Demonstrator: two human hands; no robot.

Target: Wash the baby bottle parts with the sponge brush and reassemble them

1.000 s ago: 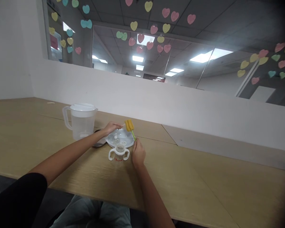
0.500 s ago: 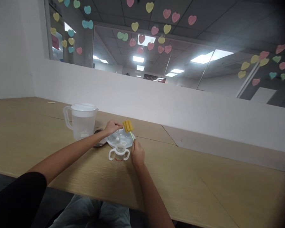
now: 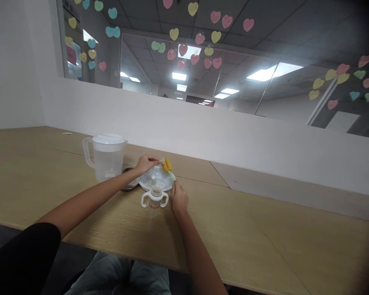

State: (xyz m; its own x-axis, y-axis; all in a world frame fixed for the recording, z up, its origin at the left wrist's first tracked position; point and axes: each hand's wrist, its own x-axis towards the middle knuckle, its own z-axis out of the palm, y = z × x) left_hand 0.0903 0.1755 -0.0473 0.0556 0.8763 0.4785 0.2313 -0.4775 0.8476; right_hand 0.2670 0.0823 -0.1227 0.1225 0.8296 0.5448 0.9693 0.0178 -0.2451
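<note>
My right hand [image 3: 180, 200] is closed around the thin light-green handle of a bottle brush [image 3: 167, 165], whose yellow sponge head points up and away from me. My left hand [image 3: 146, 164] pinches a small clear piece [image 3: 162, 160] against the sponge; it looks like a bottle nipple, though it is too small to be sure. Both hands are over a white basin [image 3: 169, 187] with clear and white parts in it, not all distinguishable. Just in front of it stands a clear baby bottle [image 3: 155, 197], upright and uncapped, with two white side handles and red lettering.
A translucent lidded pitcher [image 3: 108, 159] stands left of the basin, its handle to the left. Between them, a round metal dish [image 3: 130, 185] is partly covered by my left forearm. Behind the wooden table [image 3: 252, 229] rises a white wall with a window above.
The clear piece in my left hand now shows against the sponge, and my left fingers have shifted slightly right. The brush head has turned a little. The bottle, basin and pitcher stay in place.
</note>
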